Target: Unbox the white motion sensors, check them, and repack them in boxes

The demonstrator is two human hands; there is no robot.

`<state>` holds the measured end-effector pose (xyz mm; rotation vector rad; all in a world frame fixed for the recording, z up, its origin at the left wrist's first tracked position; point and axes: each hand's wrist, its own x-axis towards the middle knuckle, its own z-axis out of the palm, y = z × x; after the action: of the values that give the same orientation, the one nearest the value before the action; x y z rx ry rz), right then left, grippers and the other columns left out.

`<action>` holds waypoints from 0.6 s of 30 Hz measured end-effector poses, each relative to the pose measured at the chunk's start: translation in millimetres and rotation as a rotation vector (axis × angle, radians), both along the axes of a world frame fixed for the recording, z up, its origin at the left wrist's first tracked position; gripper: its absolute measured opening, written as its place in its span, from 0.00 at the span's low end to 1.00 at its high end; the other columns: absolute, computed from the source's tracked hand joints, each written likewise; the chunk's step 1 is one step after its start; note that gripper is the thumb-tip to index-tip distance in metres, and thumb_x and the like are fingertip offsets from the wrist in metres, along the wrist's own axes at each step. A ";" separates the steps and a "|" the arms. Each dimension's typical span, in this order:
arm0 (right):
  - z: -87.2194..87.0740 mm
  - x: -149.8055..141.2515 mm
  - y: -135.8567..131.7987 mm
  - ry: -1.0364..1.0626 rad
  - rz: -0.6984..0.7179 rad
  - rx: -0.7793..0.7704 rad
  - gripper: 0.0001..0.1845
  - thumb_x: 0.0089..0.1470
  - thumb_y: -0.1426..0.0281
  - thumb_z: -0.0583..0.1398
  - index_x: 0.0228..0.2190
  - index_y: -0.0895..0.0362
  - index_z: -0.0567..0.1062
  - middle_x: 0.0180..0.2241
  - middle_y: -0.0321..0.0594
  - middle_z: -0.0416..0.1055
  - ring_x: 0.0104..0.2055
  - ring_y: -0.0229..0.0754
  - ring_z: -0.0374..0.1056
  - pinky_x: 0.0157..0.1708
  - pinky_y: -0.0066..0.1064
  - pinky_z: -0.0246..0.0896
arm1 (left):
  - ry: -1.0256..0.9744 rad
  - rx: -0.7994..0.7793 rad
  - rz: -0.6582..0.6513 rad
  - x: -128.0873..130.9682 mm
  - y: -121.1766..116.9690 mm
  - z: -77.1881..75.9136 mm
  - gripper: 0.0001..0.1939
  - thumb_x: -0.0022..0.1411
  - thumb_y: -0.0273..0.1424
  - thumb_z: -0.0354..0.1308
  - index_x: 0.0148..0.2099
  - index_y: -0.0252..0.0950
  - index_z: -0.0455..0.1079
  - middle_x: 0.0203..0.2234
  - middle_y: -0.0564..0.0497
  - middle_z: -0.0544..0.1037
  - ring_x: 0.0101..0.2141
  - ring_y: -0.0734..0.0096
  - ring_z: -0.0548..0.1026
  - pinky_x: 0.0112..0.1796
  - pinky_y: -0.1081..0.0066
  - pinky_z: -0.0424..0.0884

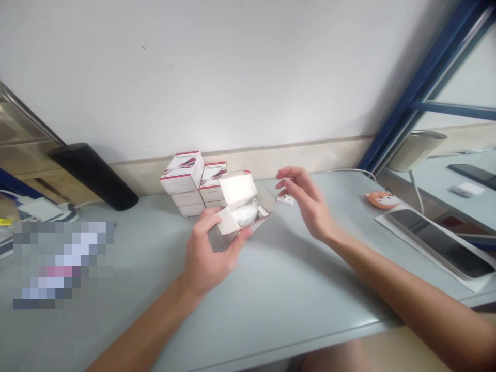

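Left grip (209,254), head view: closed around a small white box (257,224), with the thumb along the near wall and the fingers at the far left side. The right grip (310,205) is unloaded as far as can be seen; its fingers are spread and loosely curved, to the right of the box and apart from it.

The box is in front of the stacked boxes (185,173) and sits tilted in the left grip. Whether its base touches the counter (163,289) cannot be told. The lid (238,188) stands raised at the rear, and a side flap (228,220) folds outward near the left fingers. Inside lies a clear-wrapped item (245,214) (its exact form is hidden by the wrapping). A small white piece (285,200) lies on the counter just below the right fingertips.

Caution. The following faults are judged possible:

- Spilled contents: further tilt of the box, with the top uncovered, could let the wrapped item slide out.
- Crushed wall: excess thumb pressure could buckle the thin card, since the raised lid adds little stiffness.
- Snagged wrapping: a flap edge could catch the loose film if the item is drawn out at an angle.
- Displaced small piece: a low sweep of the right grip could knock it across the counter.
- Toppled stack: a backward push of the box could shift the stacked boxes close behind it.
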<state>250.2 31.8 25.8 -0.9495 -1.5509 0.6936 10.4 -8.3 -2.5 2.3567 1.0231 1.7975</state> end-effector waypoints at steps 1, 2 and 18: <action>-1.1 8.0 7.5 -0.111 -0.083 0.045 0.14 0.68 0.58 0.56 0.50 0.50 0.71 0.53 0.43 0.73 0.50 0.46 0.72 0.51 0.43 0.70 | -0.014 -0.001 0.002 0.3 0.2 -0.7 0.24 0.61 0.24 0.70 0.51 0.43 0.61 0.42 0.51 0.77 0.39 0.67 0.79 0.39 0.66 0.76; -3.6 16.0 15.1 -0.274 -0.180 0.074 0.12 0.67 0.60 0.57 0.48 0.50 0.73 0.51 0.44 0.74 0.51 0.49 0.71 0.53 0.45 0.69 | -0.019 0.009 0.006 0.3 0.7 -1.5 0.25 0.60 0.24 0.70 0.52 0.43 0.60 0.42 0.51 0.77 0.39 0.67 0.79 0.39 0.65 0.76; 23.0 1.1 -20.5 -0.340 -0.292 0.494 0.09 0.65 0.67 0.61 0.47 0.50 0.76 0.46 0.46 0.75 0.49 0.52 0.72 0.51 0.47 0.68 | 0.136 0.099 0.061 -4.0 1.2 2.4 0.28 0.60 0.25 0.71 0.55 0.46 0.59 0.49 0.47 0.78 0.47 0.61 0.80 0.43 0.63 0.77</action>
<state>251.3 11.3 48.8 -0.9142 -1.7193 -0.0690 6.4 -7.1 -0.1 2.5647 1.0544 1.7687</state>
